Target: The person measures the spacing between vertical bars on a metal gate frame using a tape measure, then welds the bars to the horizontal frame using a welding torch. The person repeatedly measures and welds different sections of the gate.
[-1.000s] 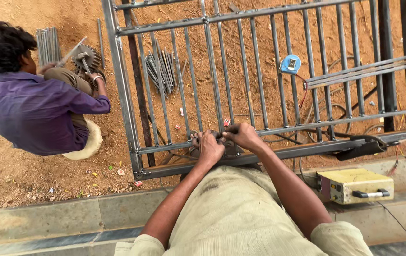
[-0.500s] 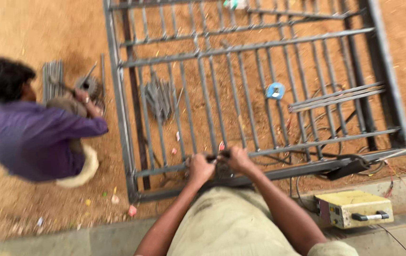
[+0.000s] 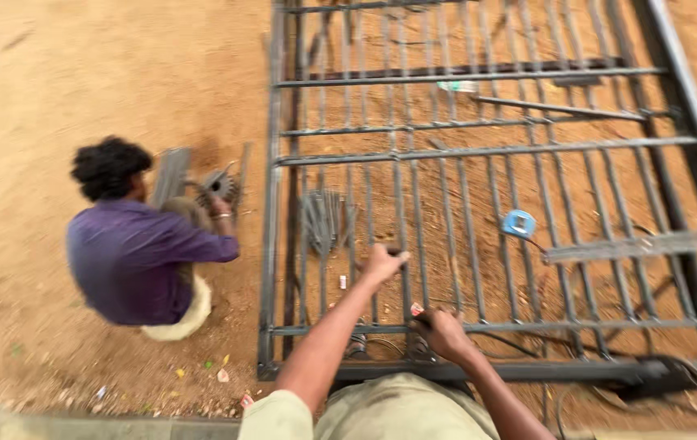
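Note:
A grey metal gate [image 3: 479, 151] with many upright bars lies flat on sandy ground. My left hand [image 3: 383, 265] reaches forward over it, fingers curled around one upright bar. My right hand [image 3: 444, 332] is closer to me at the lower crossbar [image 3: 609, 324]. It is closed on a dark tool whose black cable [image 3: 519, 346] trails off to the right. The view is blurred, so the tool's shape is unclear. My knees in khaki cloth [image 3: 397, 407] fill the bottom edge.
A person in a purple shirt [image 3: 137, 257] crouches left of the gate beside a stack of metal rods [image 3: 171, 173]. A bundle of thin rods [image 3: 324, 218] and a blue roll [image 3: 518, 222] lie under the bars. Loose flat bars [image 3: 629, 244] rest on the right.
My left hand has left the lower crossbar and reached forward to an upright bar. My right hand stays low. The view has tilted up and moved closer to the gate.

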